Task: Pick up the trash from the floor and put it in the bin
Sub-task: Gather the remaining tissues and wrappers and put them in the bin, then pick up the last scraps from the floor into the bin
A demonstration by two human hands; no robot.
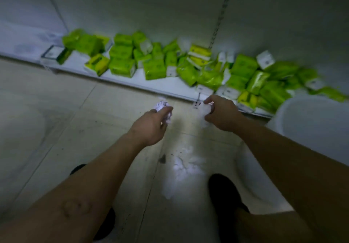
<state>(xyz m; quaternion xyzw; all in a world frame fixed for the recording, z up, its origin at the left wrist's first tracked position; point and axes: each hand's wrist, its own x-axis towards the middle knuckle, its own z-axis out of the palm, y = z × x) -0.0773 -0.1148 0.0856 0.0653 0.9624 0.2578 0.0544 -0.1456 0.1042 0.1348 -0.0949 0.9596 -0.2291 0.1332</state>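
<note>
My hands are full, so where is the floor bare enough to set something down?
Bare tiles lie left of the left hand, below the shelf edge. It is crowded on the shelf with green packs, and white scraps litter the floor between the feet.

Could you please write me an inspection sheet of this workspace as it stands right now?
Surface: pale tiled floor, dark specks.
Job's things: crumpled paper in left hand; white wad in right hand; white scraps on the floor between the feet; white bin at right.
Clutter: green tissue packs heaped on the low shelf.
Hands: both closed on trash.
Cables: nothing seen.
Surroundings: white shelf backing; dim light, blurred.
</note>
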